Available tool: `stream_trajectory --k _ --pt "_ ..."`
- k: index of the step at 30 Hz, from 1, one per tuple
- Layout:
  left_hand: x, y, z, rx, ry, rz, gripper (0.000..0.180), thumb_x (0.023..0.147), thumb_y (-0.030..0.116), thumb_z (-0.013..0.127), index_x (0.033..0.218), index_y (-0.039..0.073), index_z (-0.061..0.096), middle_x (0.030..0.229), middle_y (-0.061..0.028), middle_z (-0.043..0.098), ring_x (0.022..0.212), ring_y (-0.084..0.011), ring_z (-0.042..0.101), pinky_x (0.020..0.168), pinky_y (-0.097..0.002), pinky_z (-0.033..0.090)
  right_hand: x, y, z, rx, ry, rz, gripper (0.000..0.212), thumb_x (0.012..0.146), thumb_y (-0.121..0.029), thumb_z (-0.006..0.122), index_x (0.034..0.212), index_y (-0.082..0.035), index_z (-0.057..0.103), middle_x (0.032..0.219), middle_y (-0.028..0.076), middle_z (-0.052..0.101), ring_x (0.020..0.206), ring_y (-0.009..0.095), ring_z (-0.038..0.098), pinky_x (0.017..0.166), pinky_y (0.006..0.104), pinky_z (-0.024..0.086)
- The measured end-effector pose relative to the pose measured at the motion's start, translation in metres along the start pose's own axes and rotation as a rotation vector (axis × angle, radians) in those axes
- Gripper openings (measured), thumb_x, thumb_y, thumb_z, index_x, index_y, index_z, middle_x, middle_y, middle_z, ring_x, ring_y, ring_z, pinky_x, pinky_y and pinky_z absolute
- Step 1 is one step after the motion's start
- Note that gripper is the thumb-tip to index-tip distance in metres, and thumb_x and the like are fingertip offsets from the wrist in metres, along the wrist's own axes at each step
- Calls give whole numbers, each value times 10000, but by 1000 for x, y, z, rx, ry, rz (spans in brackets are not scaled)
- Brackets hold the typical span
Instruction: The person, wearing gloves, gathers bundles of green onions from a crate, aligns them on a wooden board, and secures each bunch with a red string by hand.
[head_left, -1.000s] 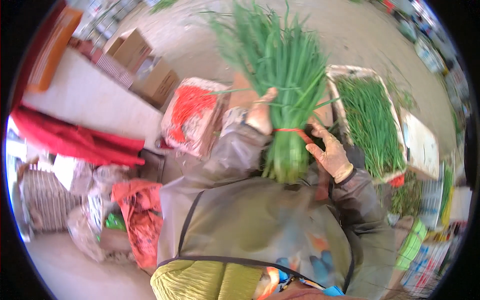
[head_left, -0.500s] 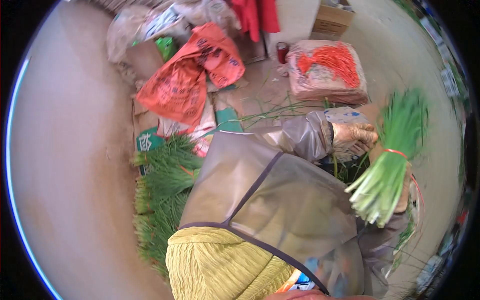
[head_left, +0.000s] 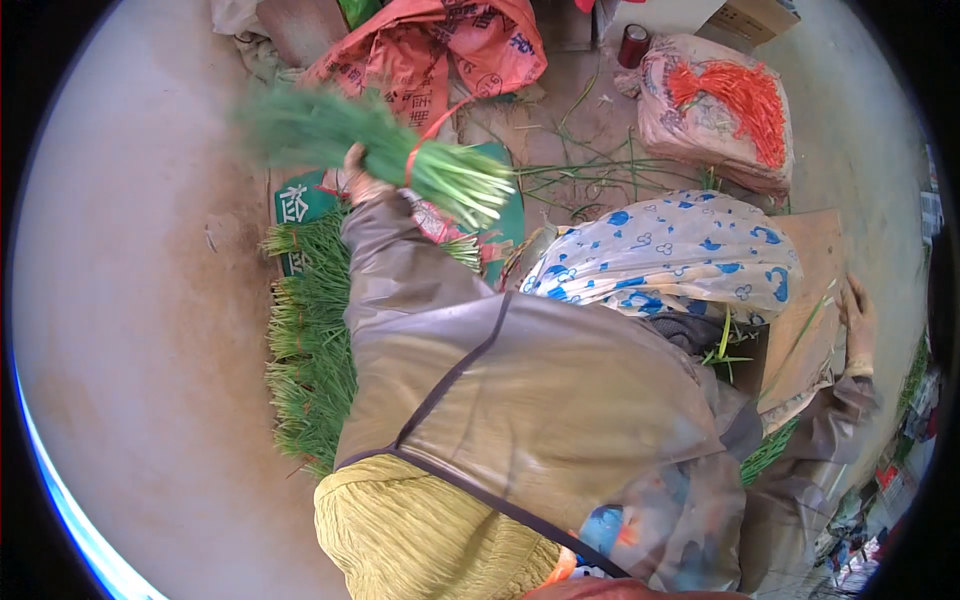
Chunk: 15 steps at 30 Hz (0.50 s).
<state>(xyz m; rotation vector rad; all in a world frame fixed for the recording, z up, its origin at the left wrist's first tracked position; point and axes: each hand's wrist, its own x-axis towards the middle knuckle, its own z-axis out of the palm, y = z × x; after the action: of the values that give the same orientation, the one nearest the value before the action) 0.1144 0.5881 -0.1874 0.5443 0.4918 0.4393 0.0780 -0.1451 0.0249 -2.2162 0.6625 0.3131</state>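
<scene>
My left hand (head_left: 366,180) is closed around a bunch of green chives (head_left: 462,180) at the upper left. A red band (head_left: 412,160) ties the bunch; its pale stem ends point right, and its leaf tips are blurred on the left. Below it lies a row of tied chive bunches (head_left: 310,350), partly covered by my sleeve. At the far right, my right hand (head_left: 858,325) rests with fingers stretched out along the edge of a cardboard sheet (head_left: 808,265). Beside the cardboard is a white cloth with blue patterns (head_left: 670,245). More green leaves (head_left: 768,455) show by my right forearm.
An orange-red printed sack (head_left: 400,65) lies at the far left. Farther right, red ties (head_left: 735,100) are heaped on a wrapped pale block (head_left: 660,140), with a dark red can (head_left: 634,46) beside it. Loose leaves (head_left: 590,180) are scattered across the floor. A cardboard box (head_left: 755,20) stands behind.
The tied chive bunch has gone from the right side to the upper left, now in my left hand. My right hand is now at the cardboard's edge. The view has shifted.
</scene>
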Motion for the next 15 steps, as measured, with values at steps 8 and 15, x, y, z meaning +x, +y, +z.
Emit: stream_trajectory --k 8,15 --pt "10 29 -201 299 722 -84 428 755 264 617 1140 114 505 1108 -70 569 971 -267 548 873 -388 421 -4 144 19 -148 -101 87 338 850 -208 575 1145 -44 547 934 30 594 730 117 542 655 261 442" --pt "62 -51 -202 562 610 -339 403 790 279 599 1155 153 483 1049 -65 581 908 -248 576 801 -364 445 -68 112 71 -436 147 47 309 806 -234 621 1076 -85 598 902 127 639 848 232 609 757 329 464"
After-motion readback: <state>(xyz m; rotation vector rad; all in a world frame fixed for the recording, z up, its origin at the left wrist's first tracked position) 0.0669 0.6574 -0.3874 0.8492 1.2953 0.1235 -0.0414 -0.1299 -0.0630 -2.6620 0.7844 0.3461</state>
